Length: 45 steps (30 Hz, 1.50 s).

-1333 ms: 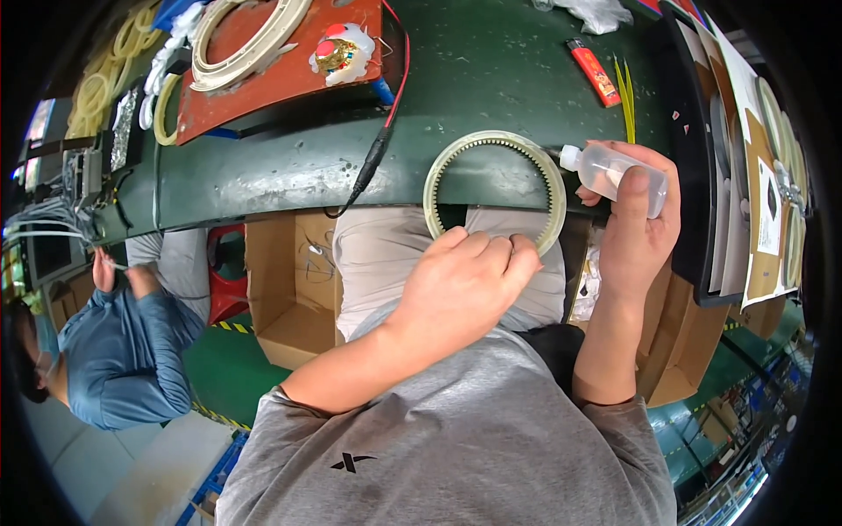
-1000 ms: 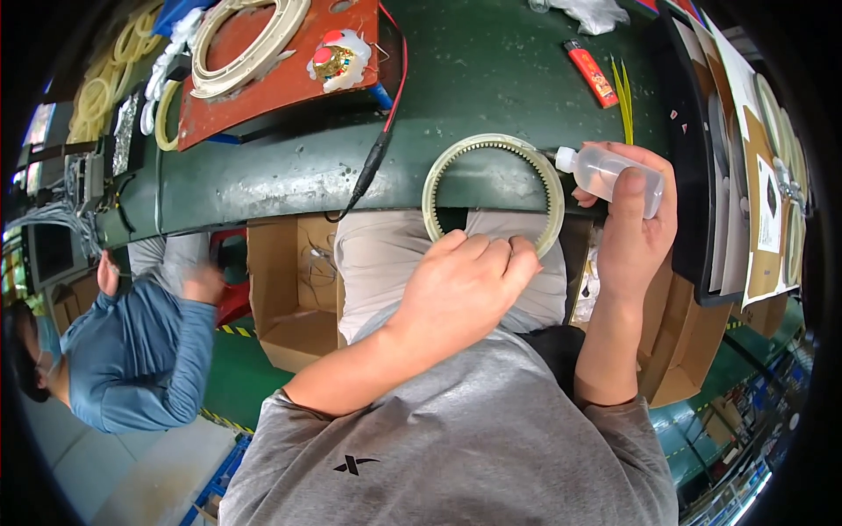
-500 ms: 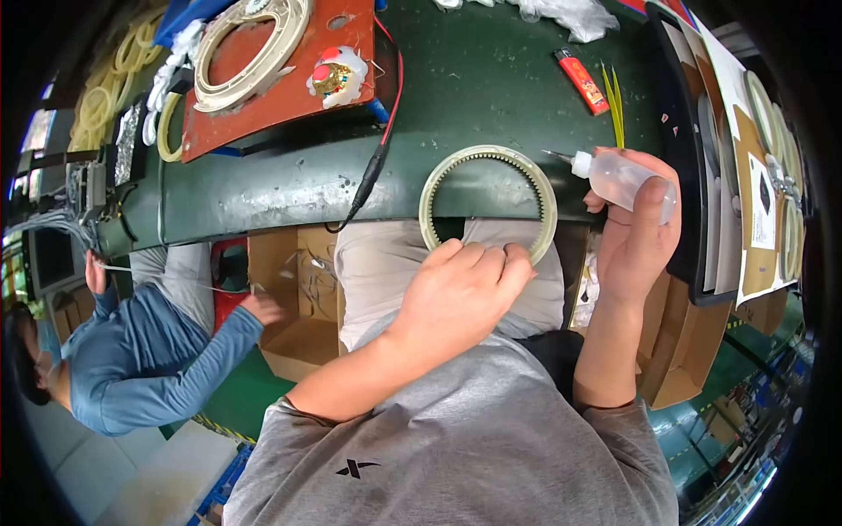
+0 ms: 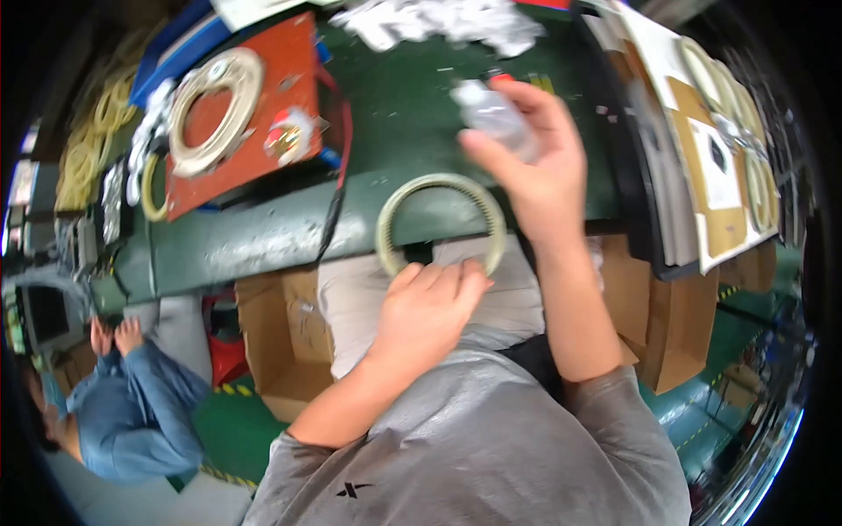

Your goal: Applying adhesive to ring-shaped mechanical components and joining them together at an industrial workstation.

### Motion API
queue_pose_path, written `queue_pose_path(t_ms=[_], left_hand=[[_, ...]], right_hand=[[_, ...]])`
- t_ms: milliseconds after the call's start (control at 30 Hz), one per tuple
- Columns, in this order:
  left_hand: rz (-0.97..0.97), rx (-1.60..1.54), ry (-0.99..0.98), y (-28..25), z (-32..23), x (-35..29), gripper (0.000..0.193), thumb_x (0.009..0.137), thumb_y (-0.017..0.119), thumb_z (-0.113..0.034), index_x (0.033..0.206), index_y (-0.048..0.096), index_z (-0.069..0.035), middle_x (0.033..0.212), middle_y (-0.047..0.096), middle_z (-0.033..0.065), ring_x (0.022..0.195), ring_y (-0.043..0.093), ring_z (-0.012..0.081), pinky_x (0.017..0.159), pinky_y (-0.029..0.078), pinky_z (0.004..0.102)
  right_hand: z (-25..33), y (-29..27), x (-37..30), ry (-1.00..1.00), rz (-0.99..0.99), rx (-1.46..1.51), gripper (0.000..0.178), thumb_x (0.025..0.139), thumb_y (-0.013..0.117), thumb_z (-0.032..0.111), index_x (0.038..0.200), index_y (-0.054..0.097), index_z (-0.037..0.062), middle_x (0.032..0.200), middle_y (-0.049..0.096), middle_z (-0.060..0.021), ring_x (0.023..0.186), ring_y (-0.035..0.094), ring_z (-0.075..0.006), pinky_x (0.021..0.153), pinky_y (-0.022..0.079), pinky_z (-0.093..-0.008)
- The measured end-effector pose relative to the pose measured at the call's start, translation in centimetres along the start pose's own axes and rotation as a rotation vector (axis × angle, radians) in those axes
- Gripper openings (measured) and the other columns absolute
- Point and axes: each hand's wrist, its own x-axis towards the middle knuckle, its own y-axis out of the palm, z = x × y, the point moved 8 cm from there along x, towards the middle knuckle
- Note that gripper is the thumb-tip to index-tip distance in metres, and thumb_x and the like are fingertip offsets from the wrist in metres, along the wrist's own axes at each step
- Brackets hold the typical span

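Note:
A pale ring gear (image 4: 443, 181) with teeth round its inside rests partly over the table's front edge, above my lap. My left hand (image 4: 427, 302) grips its near rim, fingers curled over it. Farther up and to the right, my right hand (image 4: 548, 158) is closed around a translucent squeeze bottle (image 4: 497, 118), held above the green table. The bottle is blurred, its white neck end pointing up and left; its thin tip cannot be made out. Behind the bottle and hand, only bits of a red lighter (image 4: 501, 77) and yellow-green tweezers (image 4: 541, 83) show.
A red-brown board (image 4: 285, 86) at the left carries a cream ring (image 4: 182, 131). Crumpled white material (image 4: 438, 22) lies at the back. A black tray (image 4: 630, 167) with cardboard stands right. Cardboard boxes (image 4: 279, 342) sit below the table, and a person in blue (image 4: 145, 408) sits left.
My right hand has carried the bottle left and away from me, over the table. The view has shifted; my left hand still grips the ring gear. The other person's hands have come together.

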Motion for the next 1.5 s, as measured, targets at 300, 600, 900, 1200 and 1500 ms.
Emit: queue_pose_path(t_ms=[300, 600, 900, 1200, 1500], left_hand=[[-0.215, -1.016, -0.515, -4.6, 4.3, -4.9, 0.033, 0.105, 0.053, -0.028, 0.106, 0.06, 0.004, 0.064, 0.056, 0.0067, 0.053, 0.05, 0.0146, 0.054, 0.041, 0.0306], [-0.195, -1.766, -0.438, -4.8, 5.7, -4.9, 0.045, 0.107, 0.047, -0.035, 0.132, 0.042, 0.003, 0.055, 0.041, -0.0018, 0.041, 0.031, 0.0058, 0.041, 0.027, 0.0237], [0.639, -2.141, -0.009, -3.5, -4.8, 2.9, 0.083, 0.098, 0.068, -0.027, 0.157, 0.016, -0.001, 0.101, 0.066, 0.0125, 0.077, 0.063, 0.0143, 0.062, 0.051, 0.028], [0.541, -1.47, -0.347, 7.0, -1.5, -2.2, 0.038, 0.101, 0.06, -0.017, 0.134, 0.055, 0.001, 0.123, 0.066, 0.0136, 0.116, 0.062, 0.0199, 0.1, 0.048, 0.0336], [0.19, -1.378, -0.955, 20.1, 12.6, -10.2, 0.021, 0.099, 0.06, -0.01, 0.113, 0.062, 0.005, 0.102, 0.071, 0.0134, 0.092, 0.069, 0.0191, 0.084, 0.056, 0.0309]], right_hand=[[-1.4, 2.0, 1.4, -0.057, 0.014, -0.313, 0.047, 0.083, 0.079, 0.007, 0.124, 0.056, 0.0011, 0.111, 0.067, -0.0157, 0.107, 0.068, -0.0256, 0.095, 0.053, -0.0363], [9.5, 0.3, -4.7, -0.318, 0.175, -0.326, 0.025, 0.084, 0.073, 0.004, 0.108, 0.066, -0.0002, 0.109, 0.067, -0.0141, 0.101, 0.065, -0.0279, 0.09, 0.052, -0.0373], [17.9, -0.8, -9.0, -0.181, 0.93, -0.735, 0.031, 0.086, 0.068, 0.011, 0.118, 0.068, 0.0079, 0.108, 0.067, -0.0064, 0.091, 0.068, -0.0243, 0.073, 0.056, -0.0351], [24.5, -18.9, -1.1, -0.231, -0.058, -0.918, 0.025, 0.096, 0.058, 0.001, 0.119, 0.068, 0.0017, 0.098, 0.062, -0.006, 0.079, 0.057, -0.014, 0.075, 0.048, -0.0269], [14.9, -28.4, 2.5, 0.004, -0.056, -1.191, 0.024, 0.097, 0.062, 0.01, 0.118, 0.069, 0.0017, 0.101, 0.07, -0.0131, 0.095, 0.067, -0.0255, 0.087, 0.051, -0.0348]])
